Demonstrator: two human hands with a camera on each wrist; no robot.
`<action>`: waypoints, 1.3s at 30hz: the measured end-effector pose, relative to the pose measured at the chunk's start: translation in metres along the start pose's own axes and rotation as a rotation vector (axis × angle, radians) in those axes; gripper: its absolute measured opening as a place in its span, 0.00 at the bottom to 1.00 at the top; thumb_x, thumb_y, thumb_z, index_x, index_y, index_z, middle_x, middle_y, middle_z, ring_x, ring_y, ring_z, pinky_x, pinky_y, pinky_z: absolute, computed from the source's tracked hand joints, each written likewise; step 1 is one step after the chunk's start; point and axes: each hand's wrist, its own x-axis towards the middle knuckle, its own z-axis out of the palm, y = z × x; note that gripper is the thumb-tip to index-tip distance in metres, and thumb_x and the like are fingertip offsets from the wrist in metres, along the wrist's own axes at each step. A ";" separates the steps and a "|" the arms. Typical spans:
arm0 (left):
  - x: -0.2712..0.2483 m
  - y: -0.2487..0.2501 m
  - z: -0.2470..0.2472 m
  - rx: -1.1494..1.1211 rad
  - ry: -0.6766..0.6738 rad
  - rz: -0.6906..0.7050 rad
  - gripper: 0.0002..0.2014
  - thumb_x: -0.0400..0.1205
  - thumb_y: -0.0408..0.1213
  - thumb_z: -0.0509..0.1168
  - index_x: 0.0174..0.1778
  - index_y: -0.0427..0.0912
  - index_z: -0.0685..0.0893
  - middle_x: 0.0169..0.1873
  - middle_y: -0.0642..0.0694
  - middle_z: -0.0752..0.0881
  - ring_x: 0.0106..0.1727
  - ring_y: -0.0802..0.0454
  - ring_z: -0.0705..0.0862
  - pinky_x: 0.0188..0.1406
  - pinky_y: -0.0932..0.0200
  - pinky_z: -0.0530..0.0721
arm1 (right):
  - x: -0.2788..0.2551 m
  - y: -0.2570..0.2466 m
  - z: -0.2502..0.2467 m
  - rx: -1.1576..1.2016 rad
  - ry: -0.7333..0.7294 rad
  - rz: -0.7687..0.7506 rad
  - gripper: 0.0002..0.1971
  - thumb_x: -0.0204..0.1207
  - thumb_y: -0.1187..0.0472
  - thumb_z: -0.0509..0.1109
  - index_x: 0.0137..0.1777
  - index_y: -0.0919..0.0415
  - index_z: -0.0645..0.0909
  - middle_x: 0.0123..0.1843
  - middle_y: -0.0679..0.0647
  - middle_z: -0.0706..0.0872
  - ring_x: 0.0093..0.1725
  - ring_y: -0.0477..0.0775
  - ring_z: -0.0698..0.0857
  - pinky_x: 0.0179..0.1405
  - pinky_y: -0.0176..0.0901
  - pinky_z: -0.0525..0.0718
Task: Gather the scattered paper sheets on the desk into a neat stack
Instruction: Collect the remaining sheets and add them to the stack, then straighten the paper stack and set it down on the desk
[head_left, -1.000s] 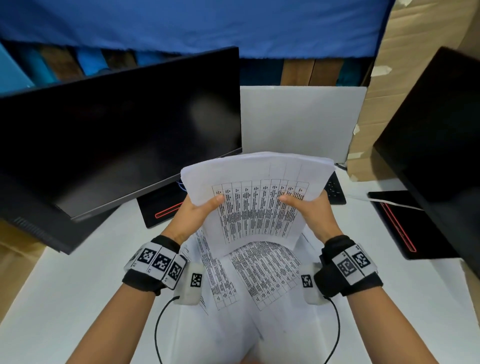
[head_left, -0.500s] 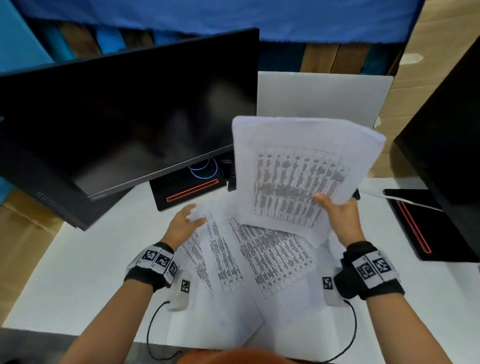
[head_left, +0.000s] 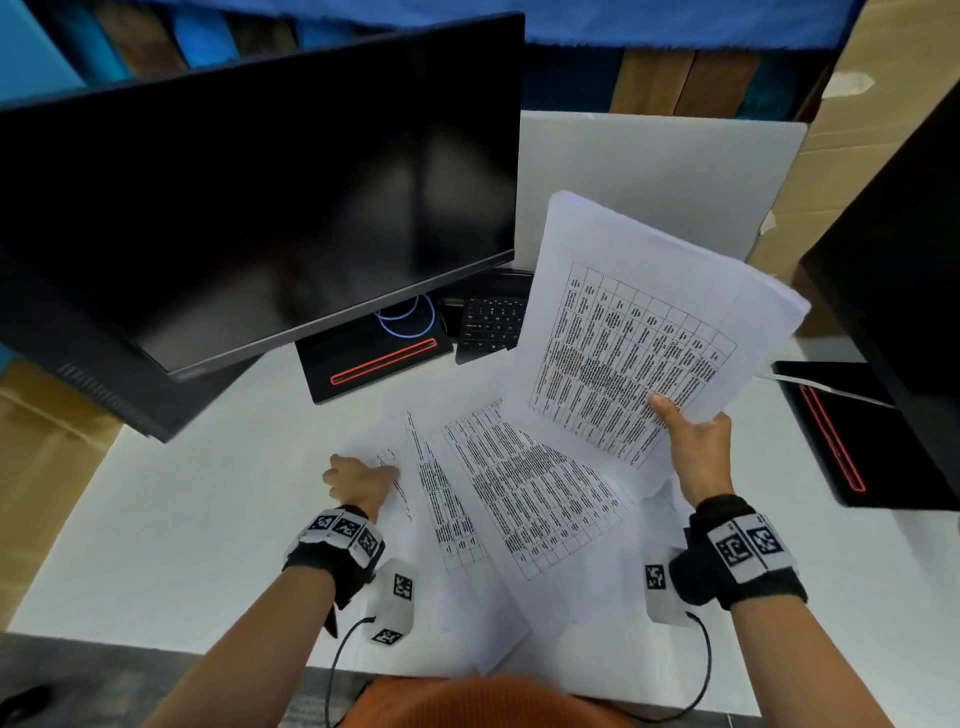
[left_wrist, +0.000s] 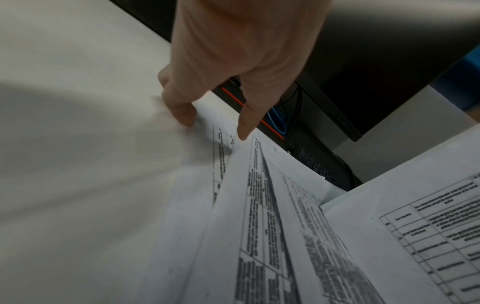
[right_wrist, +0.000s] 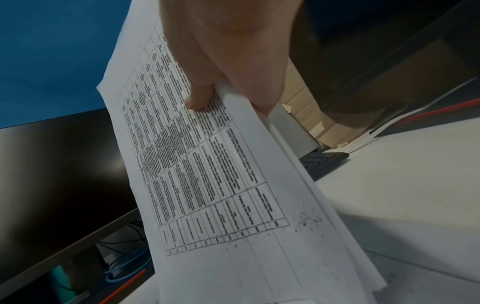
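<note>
Above desk sheets (head_left: 524, 493), right hand's (head_left: 698, 447) stack (head_left: 639, 332)

The paper sheets (head_left: 524, 499) on the desk are thin matt white paper printed with black tables; the held bundle (head_left: 639, 332) looks the same, speckled with dark toner in the right wrist view. The desk (head_left: 171, 525) is smooth matt white. The monitor (head_left: 260, 187) screen is glossy black. Behind stand brown cardboard (head_left: 852, 150) and blue cloth (head_left: 675, 21).
</note>
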 end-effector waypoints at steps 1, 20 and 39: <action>0.000 0.000 0.002 -0.004 0.004 -0.010 0.39 0.69 0.33 0.74 0.69 0.29 0.58 0.71 0.30 0.62 0.70 0.31 0.65 0.71 0.41 0.70 | 0.000 0.000 0.001 0.006 0.001 -0.001 0.43 0.71 0.57 0.73 0.75 0.79 0.53 0.61 0.66 0.78 0.66 0.59 0.75 0.59 0.39 0.68; -0.012 0.012 0.023 0.004 -0.162 0.115 0.20 0.74 0.30 0.67 0.61 0.35 0.73 0.62 0.35 0.75 0.60 0.34 0.77 0.63 0.46 0.78 | -0.017 -0.008 0.006 0.031 0.025 -0.071 0.27 0.73 0.64 0.71 0.68 0.74 0.67 0.68 0.63 0.76 0.59 0.49 0.72 0.61 0.38 0.69; -0.010 0.002 0.026 -0.327 -0.294 0.080 0.21 0.70 0.25 0.73 0.59 0.25 0.79 0.60 0.29 0.83 0.62 0.36 0.81 0.60 0.54 0.76 | -0.010 -0.001 0.000 0.090 0.067 -0.166 0.23 0.72 0.66 0.72 0.67 0.70 0.73 0.60 0.51 0.78 0.61 0.49 0.77 0.66 0.40 0.71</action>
